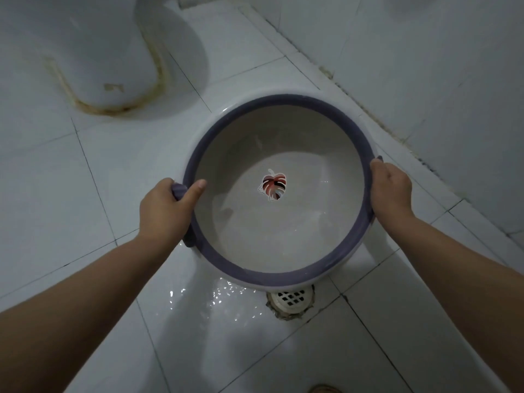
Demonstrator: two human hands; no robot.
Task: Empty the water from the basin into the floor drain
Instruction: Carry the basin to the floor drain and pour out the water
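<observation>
A round white basin (283, 245) with a purple rim and a red leaf print on its bottom hangs above the tiled floor. My left hand (164, 208) grips its left handle, thumb over the rim. My right hand (392, 191) clasps the right side of the rim. A shallow pool of water lies in the basin's near part. The white floor drain (290, 299) sits just under the basin's near edge, partly covered by it. Water glistens on the tiles (215, 302) to the left of the drain.
A white toilet base (93, 61) with a stained seal stands at the far left. A white tiled wall (425, 66) runs along the right. A brown object (323, 389) pokes in at the bottom edge.
</observation>
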